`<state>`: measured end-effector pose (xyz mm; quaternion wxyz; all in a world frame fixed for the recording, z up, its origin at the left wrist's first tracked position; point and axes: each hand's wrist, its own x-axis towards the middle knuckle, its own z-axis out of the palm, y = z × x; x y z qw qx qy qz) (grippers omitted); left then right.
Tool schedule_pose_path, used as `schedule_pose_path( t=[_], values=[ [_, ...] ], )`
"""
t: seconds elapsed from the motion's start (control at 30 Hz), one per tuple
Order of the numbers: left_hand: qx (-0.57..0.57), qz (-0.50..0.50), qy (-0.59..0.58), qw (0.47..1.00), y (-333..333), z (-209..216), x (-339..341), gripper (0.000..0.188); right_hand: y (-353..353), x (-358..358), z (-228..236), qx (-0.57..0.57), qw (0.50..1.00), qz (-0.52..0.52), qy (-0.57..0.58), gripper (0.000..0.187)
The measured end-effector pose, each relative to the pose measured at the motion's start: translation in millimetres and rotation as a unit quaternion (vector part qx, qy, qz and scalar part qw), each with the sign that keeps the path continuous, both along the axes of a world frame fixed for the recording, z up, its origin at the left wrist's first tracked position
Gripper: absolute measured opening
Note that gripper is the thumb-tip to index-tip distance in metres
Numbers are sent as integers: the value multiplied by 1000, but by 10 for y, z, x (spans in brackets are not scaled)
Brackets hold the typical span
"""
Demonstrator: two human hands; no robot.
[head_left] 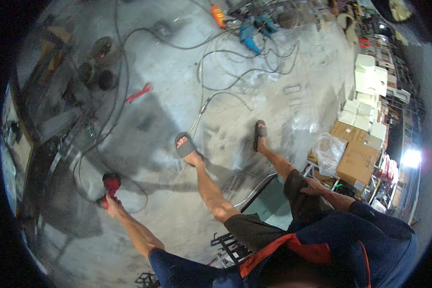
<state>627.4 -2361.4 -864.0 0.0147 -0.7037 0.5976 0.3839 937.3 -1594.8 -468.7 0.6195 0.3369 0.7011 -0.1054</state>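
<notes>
The left hand (111,205) reaches out low over the concrete floor (177,96), its fingers clamped on a red power tool (111,185) whose cable trails across the floor. Farther right, the right hand (314,187) rests on the thigh, fingers flat and loosely apart, beside stacked cardboard boxes (357,156).

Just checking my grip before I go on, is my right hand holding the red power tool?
No, the red power tool is gripped in the left hand, while the right hand rests on the thigh.
</notes>
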Motion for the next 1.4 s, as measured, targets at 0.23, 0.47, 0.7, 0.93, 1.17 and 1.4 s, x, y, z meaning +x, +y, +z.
schedule_pose_path(
  t=[0.23, 0.47, 0.7, 0.93, 1.17, 1.4],
  values=[
    [81, -18, -23, 996, -85, -32, 120, 52, -133, -311, 206, 17, 1000, 18, 8, 69],
    [261, -181, 97, 943, 703, 791, 674, 38, 34, -823, 693, 70, 946, -234, 213, 47],
    [401, -293, 13, 868, 2863, 3029, 513, 39, 789, -1105, 966, 21, 939, -170, 300, 35],
    [415, -474, 0, 777, 3646, 4322, -1227, 19, 1046, -1733, 894, -144, 884, -297, 331, 35],
    [318, -224, 311, 867, 3391, 4690, -3680, 12, 1946, -5135, 530, -41, 908, 328, 256, 31],
    [366, -103, 161, 911, 3542, 5046, -5012, 29, 1437, -10511, 1826, -100, 793, -207, 564, 33]
  ],
)
